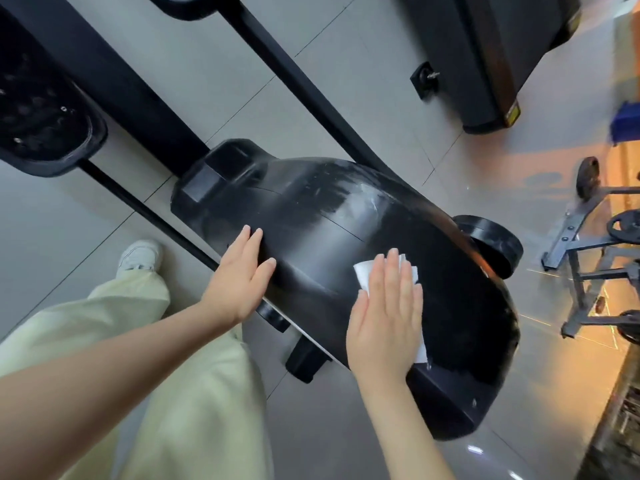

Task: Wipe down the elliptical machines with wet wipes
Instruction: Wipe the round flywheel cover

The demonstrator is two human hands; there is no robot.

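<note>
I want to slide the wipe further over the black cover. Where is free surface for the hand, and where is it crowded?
Free: the cover between the left hand and the right hand pressing the wipe; also beyond that hand, up to the streaked patch. Crowded: the narrow end, where the bars and pedal stand close.

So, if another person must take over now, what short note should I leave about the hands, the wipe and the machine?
Left hand: flat, fingers straight, resting on the elliptical's black cover.
Right hand: flat, pressing the white wipe onto the cover's side.
Done: wet streaks on the cover's top suggest it was wiped.
Left: probably the cover's lower end, the pedal and the bars.
</note>
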